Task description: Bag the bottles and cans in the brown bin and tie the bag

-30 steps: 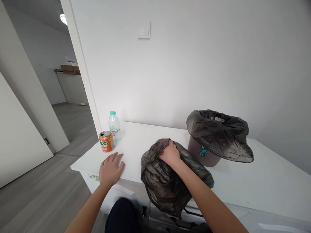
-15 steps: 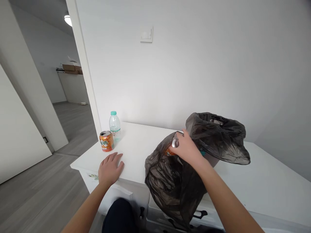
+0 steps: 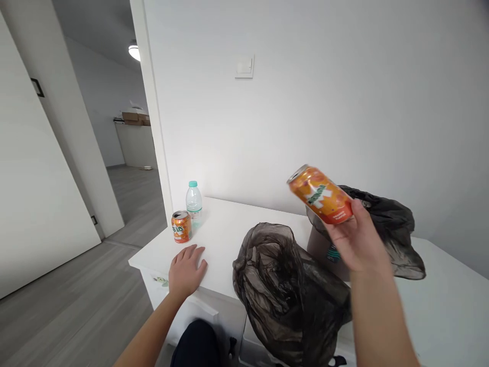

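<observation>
Left hand [image 3: 186,270] empty, spread flat at desk [image 3: 221,221] front edge, gap before crinkled, sheer bag [image 3: 277,285]; right hand [image 3: 359,242] curled round tilted, cylindrical metal can [image 3: 321,196].

The wall [image 3: 324,97] is fitted with a switch [image 3: 244,67]; a white dresser [image 3: 229,216] is set against it. Beyond the doorframe [image 3: 150,92], grey floor [image 3: 132,186] is seen, a lamp [image 3: 134,52] is lit, and boxes [image 3: 135,119] are placed on a cabinet [image 3: 135,145].

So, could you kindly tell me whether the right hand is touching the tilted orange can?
Touching: the head view shows the right hand holding the tilted orange can in the air by its lower end.
</observation>
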`<act>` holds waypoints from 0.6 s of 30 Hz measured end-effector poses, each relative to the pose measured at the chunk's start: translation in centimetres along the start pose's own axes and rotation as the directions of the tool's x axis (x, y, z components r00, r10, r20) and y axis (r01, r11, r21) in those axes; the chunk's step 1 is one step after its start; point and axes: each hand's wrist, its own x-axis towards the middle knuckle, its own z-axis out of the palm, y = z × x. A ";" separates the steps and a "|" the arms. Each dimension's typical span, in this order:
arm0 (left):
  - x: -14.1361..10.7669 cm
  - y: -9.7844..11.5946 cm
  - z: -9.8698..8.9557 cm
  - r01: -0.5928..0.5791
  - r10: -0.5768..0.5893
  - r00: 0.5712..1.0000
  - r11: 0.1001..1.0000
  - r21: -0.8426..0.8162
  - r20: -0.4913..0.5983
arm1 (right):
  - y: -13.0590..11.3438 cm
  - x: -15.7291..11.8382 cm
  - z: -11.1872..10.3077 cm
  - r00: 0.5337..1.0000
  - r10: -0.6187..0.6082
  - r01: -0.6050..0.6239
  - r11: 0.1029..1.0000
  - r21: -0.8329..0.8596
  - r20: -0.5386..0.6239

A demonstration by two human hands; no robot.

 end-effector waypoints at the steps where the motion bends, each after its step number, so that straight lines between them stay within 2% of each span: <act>1: -0.1 0.0 -0.1 0.000 0.000 1.000 1.000 0.001 -0.001 | 1.5 0.1 1.0 1.000 0.014 -0.014 0.997 0.077 -0.002; 3: -0.2 0.1 -0.2 0.003 -0.003 1.000 1.000 -0.001 -0.002 | 4.5 0.0 3.7 0.989 0.131 -0.142 0.963 0.228 0.063; 5: -0.3 0.2 -0.3 0.012 -0.012 1.000 1.000 -0.010 0.000 | 7.4 -0.4 7.4 0.940 0.290 -0.342 0.828 0.445 0.182; 7: -0.4 0.2 -0.3 0.019 -0.019 1.000 1.000 -0.024 -0.006 | 9.9 -1.1 11.5 0.846 0.404 -0.533 0.597 0.600 0.349; 9: -0.4 0.1 -0.1 0.017 -0.018 1.000 0.999 -0.035 -0.022 | 12.1 -1.7 15.6 0.719 0.458 -0.689 0.377 0.619 0.522; 10: -0.4 0.0 0.1 0.011 -0.012 0.999 0.999 -0.036 -0.032 | 13.1 -2.0 17.6 0.655 0.476 -0.747 0.295 0.596 0.586; 12: -0.4 -0.2 0.4 -0.005 0.003 0.999 0.999 -0.033 -0.055 | 15.0 -2.3 21.0 0.580 0.513 -0.799 0.209 0.563 0.633; 14: -0.4 -0.4 0.7 -0.019 0.017 0.997 0.999 -0.028 -0.072 | 16.7 -2.5 23.5 0.571 0.556 -0.804 0.230 0.549 0.604; 16: -0.5 -0.5 1.0 -0.028 0.026 0.996 0.999 -0.023 -0.085 | 18.5 -2.6 25.3 0.627 0.582 -0.776 0.410 0.480 0.517; 18: -0.5 -0.6 1.2 -0.030 0.028 0.996 0.999 -0.022 -0.090 | 20.1 -2.8 26.4 0.709 0.563 -0.702 0.622 0.348 0.425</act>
